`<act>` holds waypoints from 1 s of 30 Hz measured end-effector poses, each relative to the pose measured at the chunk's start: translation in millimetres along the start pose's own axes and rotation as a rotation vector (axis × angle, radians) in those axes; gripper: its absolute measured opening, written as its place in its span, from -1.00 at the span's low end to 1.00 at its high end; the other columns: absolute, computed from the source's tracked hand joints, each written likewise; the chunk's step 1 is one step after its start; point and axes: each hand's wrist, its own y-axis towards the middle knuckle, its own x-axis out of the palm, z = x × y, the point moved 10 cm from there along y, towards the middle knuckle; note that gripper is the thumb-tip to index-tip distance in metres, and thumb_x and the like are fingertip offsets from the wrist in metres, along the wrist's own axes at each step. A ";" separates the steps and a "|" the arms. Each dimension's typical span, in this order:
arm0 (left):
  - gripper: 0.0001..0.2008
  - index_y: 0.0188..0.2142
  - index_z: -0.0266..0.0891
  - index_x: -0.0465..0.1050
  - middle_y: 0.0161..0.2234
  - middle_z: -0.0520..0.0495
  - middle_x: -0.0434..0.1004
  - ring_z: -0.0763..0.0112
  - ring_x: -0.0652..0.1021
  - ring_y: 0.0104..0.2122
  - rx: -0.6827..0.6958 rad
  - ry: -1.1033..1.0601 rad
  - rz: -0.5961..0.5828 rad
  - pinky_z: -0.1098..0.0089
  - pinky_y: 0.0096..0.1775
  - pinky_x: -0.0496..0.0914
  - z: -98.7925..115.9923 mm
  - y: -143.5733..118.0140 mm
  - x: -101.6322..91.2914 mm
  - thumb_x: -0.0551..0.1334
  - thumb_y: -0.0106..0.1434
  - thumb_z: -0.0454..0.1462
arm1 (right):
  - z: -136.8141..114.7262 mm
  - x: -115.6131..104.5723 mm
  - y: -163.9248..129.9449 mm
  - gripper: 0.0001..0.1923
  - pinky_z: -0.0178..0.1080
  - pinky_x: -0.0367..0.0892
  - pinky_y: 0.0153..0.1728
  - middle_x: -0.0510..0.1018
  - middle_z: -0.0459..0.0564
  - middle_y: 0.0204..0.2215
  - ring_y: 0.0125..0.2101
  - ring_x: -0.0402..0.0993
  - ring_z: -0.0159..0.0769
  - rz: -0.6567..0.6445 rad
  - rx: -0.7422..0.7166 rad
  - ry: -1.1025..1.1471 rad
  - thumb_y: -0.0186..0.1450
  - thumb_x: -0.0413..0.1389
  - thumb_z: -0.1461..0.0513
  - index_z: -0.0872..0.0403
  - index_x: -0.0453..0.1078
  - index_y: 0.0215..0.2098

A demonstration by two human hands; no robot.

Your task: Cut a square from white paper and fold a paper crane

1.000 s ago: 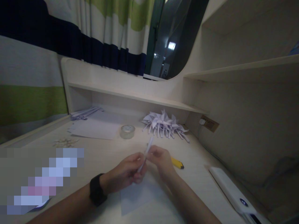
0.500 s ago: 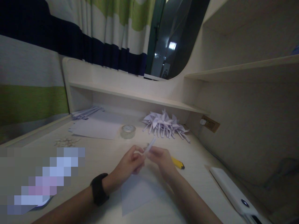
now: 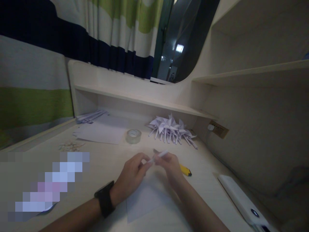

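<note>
My left hand, with a black watch on its wrist, and my right hand meet over the desk and both pinch a thin rolled white paper stick. The stick lies nearly level between the fingertips, its far end poking out to the right. A white paper sheet lies on the desk under my hands. A yellow utility knife rests just right of my right hand.
A pile of folded white paper pinwheels sits at the back under the shelf. A clear tape roll, flat sheets and paper strips lie to the back left. A white device lies at the right. A wall socket is behind.
The paper stick has tipped from steeply upright to nearly level, and my hands have slid along it so that less of it shows. The view shifted slightly.
</note>
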 end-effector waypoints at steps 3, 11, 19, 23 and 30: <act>-0.84 -0.19 -0.22 0.43 -0.50 0.05 0.51 0.50 0.47 -0.61 0.028 -0.033 0.014 0.48 -0.46 0.33 3.0 -0.9 -0.3 0.14 0.29 -0.23 | 4.8 -6.5 1.2 -0.75 -0.30 0.29 -0.45 0.52 -0.06 -0.60 -0.55 0.38 -0.36 0.064 0.012 -0.015 -0.04 0.34 0.11 0.13 0.53 -0.52; -0.82 -0.24 -0.24 0.55 -0.50 0.00 0.56 0.54 0.45 -0.66 -0.028 -0.112 0.049 0.51 -0.54 0.37 2.8 -0.9 -4.0 0.19 0.24 -0.26 | 10.3 -9.2 -1.2 -0.73 -0.31 0.24 -0.48 0.49 -0.08 -0.66 -0.60 0.32 -0.40 0.117 0.031 0.027 -0.09 0.36 0.11 0.15 0.50 -0.60; -0.75 -0.36 -0.34 0.56 -0.47 -0.13 0.60 0.35 0.56 -0.57 -0.369 -0.452 -0.003 0.46 -0.62 0.43 -28.7 -0.2 11.5 0.32 0.06 -0.16 | 15.1 7.2 4.2 -0.73 -0.30 0.26 -0.41 0.51 -0.08 -0.55 -0.50 0.38 -0.36 -0.062 0.054 0.169 -0.05 0.35 0.12 0.12 0.50 -0.46; -0.74 -0.37 -0.35 0.56 -0.42 -0.16 0.60 0.33 0.57 -0.54 -0.392 -0.478 -0.037 0.41 -0.55 0.47 -28.1 0.7 14.3 0.31 0.05 -0.16 | 20.2 4.7 5.2 -0.73 -0.34 0.23 -0.47 0.46 -0.10 -0.62 -0.56 0.33 -0.42 -0.043 0.068 0.153 -0.07 0.37 0.12 0.14 0.47 -0.54; -0.67 -0.16 -0.30 0.55 -0.55 -0.03 0.51 0.50 0.42 -0.66 -0.271 -0.311 -0.023 0.51 -0.63 0.32 -19.1 -1.0 9.6 0.20 0.18 -0.13 | 26.5 -0.2 2.7 -0.64 -0.35 0.27 -0.48 0.53 -0.03 -0.54 -0.53 0.39 -0.40 0.022 0.130 0.096 -0.02 0.34 0.04 0.16 0.51 -0.43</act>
